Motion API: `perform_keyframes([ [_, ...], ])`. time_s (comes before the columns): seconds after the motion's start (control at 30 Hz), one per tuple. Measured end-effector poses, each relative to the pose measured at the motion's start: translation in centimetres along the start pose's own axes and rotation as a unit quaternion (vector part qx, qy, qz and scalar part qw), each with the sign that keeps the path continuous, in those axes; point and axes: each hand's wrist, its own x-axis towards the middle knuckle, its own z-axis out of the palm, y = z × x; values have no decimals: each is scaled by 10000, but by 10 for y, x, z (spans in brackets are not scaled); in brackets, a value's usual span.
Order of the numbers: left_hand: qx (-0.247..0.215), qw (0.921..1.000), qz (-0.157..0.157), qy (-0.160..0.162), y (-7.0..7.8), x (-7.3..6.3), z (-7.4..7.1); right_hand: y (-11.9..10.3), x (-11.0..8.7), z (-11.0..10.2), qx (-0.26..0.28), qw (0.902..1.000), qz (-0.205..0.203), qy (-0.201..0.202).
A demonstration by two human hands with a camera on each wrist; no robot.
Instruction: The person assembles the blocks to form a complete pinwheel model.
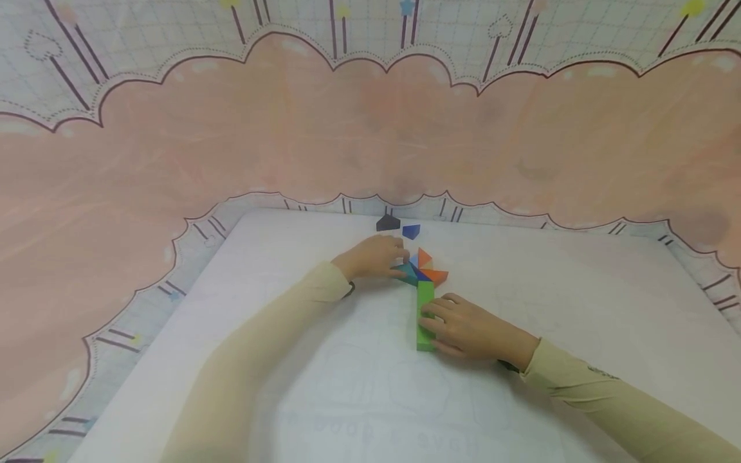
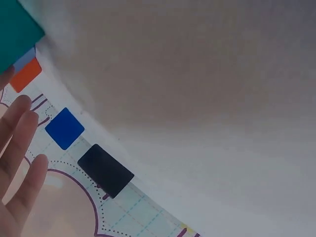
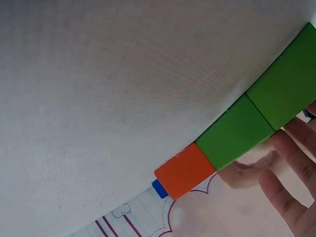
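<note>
In the head view, my left hand (image 1: 373, 256) is at a pinwheel-like cluster of blocks, thumb and index finger at a teal block (image 1: 407, 274), which they appear to pinch. Its other fingers spread loosely in the left wrist view. Orange triangular blocks (image 1: 435, 276), a dark blue piece and a light blue piece adjoin the teal one. Below the cluster, two green blocks (image 1: 425, 292) lie end to end in a column. My right hand (image 1: 471, 326) touches them from the right. In the right wrist view its fairly straight fingers (image 3: 282, 197) reach the green blocks' upper edge; its thumb is hidden there.
Beyond the cluster, a black block (image 1: 388, 223) and a separate blue block (image 1: 411, 231) lie near the far edge of the white tabletop (image 1: 556, 276). Behind it hangs a patterned pink and white cloth (image 1: 370, 128).
</note>
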Motion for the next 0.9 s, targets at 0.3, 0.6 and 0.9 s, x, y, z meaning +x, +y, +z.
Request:
perform_keyframes([
  [0.3,-20,9999,70,119,-6,-12,5,0,0,-1,85,9999,39,-66],
  [0.6,-101,9992,-17,374,-10,-17,8,0,0,-2,118,9997,126,-179],
  [0.9,363,9921,835,868,8,-15,0,0,0,1,54,10000,-3,17],
])
